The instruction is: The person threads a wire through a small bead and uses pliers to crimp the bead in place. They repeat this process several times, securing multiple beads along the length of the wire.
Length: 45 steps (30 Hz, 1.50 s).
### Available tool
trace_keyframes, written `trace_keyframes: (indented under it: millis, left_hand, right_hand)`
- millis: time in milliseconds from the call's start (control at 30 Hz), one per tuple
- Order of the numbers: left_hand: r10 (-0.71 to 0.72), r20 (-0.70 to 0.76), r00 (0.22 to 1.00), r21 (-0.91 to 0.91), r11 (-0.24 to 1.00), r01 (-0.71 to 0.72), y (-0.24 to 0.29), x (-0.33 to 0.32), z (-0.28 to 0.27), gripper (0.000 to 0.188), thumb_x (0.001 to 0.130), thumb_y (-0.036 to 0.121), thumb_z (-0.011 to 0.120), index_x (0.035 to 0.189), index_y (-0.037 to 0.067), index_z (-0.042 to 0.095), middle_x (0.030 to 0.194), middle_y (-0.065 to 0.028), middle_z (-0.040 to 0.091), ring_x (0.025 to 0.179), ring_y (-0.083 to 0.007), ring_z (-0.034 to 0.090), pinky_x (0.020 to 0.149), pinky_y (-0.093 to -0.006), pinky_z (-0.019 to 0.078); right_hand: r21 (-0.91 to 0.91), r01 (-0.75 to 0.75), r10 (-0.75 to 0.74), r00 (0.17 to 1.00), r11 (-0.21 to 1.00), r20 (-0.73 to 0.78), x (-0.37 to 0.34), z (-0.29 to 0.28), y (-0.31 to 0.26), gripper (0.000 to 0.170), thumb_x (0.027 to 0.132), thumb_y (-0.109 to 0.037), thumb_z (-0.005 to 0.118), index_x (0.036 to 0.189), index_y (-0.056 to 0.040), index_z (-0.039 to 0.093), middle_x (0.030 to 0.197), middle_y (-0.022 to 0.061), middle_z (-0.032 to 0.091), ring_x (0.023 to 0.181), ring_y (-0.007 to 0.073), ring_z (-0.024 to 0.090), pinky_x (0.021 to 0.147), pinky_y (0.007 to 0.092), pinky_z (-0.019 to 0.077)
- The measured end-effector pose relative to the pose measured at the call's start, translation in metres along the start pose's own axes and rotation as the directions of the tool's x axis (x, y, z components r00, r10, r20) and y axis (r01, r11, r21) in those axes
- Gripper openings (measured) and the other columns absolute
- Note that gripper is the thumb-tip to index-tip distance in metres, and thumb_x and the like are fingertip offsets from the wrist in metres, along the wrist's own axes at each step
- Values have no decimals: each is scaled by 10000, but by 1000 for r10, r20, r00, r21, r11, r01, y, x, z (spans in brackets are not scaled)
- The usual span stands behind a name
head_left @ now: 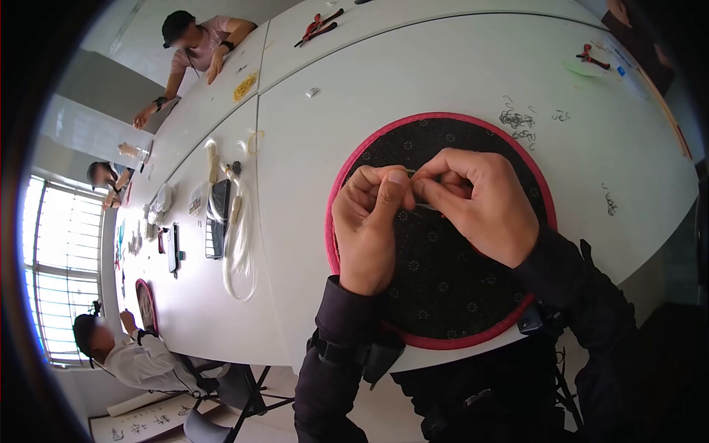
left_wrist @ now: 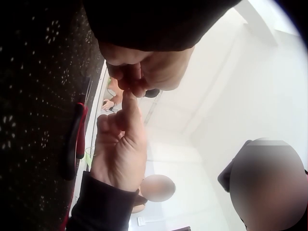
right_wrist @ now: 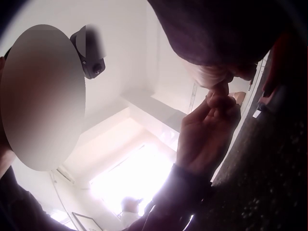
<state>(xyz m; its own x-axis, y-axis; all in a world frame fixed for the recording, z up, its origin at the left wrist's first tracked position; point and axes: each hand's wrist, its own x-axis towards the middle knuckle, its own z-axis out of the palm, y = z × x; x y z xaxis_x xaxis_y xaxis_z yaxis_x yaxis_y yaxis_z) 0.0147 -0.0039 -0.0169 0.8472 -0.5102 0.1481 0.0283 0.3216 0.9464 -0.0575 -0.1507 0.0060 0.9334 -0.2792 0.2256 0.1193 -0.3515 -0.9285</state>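
Both hands meet above a round black mat with a red rim (head_left: 443,342). My left hand (head_left: 369,225) has its fingers curled, with thumb and forefinger pinching at something tiny. From the other side my right hand (head_left: 484,203) pinches at the same spot. A thin pale strand (head_left: 425,206) shows just under the fingertips; its ends are hidden. In the left wrist view, red-and-black pliers (left_wrist: 79,132) lie on the mat below the hands.
Dark small hooks (head_left: 517,122) lie beyond the mat, with more at the right. Pale fibre bundles (head_left: 240,251) and a phone (head_left: 173,247) are at the left. More pliers (head_left: 317,29) lie farther off. Several people sit around the table.
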Motion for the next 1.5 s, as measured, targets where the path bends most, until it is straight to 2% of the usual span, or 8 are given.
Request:
trace_keyframes:
  millis: [300, 400, 500, 600, 733, 1133, 1333, 1500]
  left_hand:
    - [145, -89, 985, 235, 964, -121, -2, -2, 6, 131, 989, 102, 616, 976, -27, 599, 837, -51, 632, 748, -84, 574, 703, -230, 463]
    - [174, -65, 983, 411, 902, -132, 0, -2, 7, 89, 975, 64, 610, 966, -24, 595, 832, -65, 649, 750, -99, 603, 703, -246, 494]
    - [151, 14, 988, 545, 828, -134, 0, -3, 6, 62, 959, 41, 614, 957, -19, 599, 829, -74, 659, 749, -110, 618, 697, -258, 504]
    - [91, 58, 994, 516, 850, -108, 2, -5, 10, 69, 952, 42, 621, 939, -21, 595, 819, -70, 655, 728, -103, 612, 671, -255, 490]
    - [27, 76, 997, 453, 890, -58, 6, -6, 9, 110, 974, 88, 616, 936, -12, 592, 787, -44, 627, 718, -81, 582, 664, -227, 457]
    - [-47, 105, 993, 367, 930, 5, 8, -5, 11, 152, 995, 139, 602, 933, 2, 581, 763, -28, 606, 706, -69, 548, 673, -217, 429]
    - [1, 82, 997, 305, 952, -26, 8, -8, 11, 170, 996, 163, 612, 948, 1, 587, 789, -39, 616, 713, -80, 555, 687, -228, 439]
    - [0, 80, 997, 290, 957, -24, 8, -7, 11, 184, 997, 177, 616, 953, 0, 590, 809, -43, 624, 724, -81, 559, 695, -228, 443]
  right_hand:
    - [-361, 311, -339, 941, 879, -15, -8, 7, -2, 46, 849, -15, 665, 855, -38, 625, 721, 87, 583, 721, 256, 592, 627, 377, 478]
    - [-395, 385, -431, 902, 834, -31, -6, 7, -5, 51, 853, -10, 660, 871, -42, 624, 735, 93, 580, 778, 263, 582, 667, 388, 483]
    - [-375, 452, -512, 856, 809, -74, 5, -4, 0, 52, 865, 11, 669, 881, -35, 650, 719, 52, 538, 596, 171, 488, 562, 325, 416]
    - [-204, 248, -261, 965, 947, -37, 7, -13, -2, 72, 888, -54, 677, 885, -6, 624, 779, 100, 622, 674, 237, 616, 603, 339, 489]
    - [-47, 71, -70, 997, 996, 39, 10, -21, -6, 101, 914, -91, 684, 899, 5, 657, 690, 48, 608, 595, 103, 556, 564, 265, 453]
    - [138, 63, -71, 996, 988, 51, 16, -21, 11, 163, 921, -132, 688, 915, 31, 682, 673, 9, 613, 616, 59, 540, 584, 229, 448]
    - [136, -190, 163, 969, 972, 184, 17, -28, 13, 179, 942, -183, 669, 955, -5, 682, 777, -24, 630, 720, 23, 549, 664, 197, 443]
    - [215, -201, 163, 970, 956, 181, 16, -22, 17, 198, 948, -209, 659, 967, -12, 678, 773, -38, 619, 711, 18, 530, 653, 197, 426]
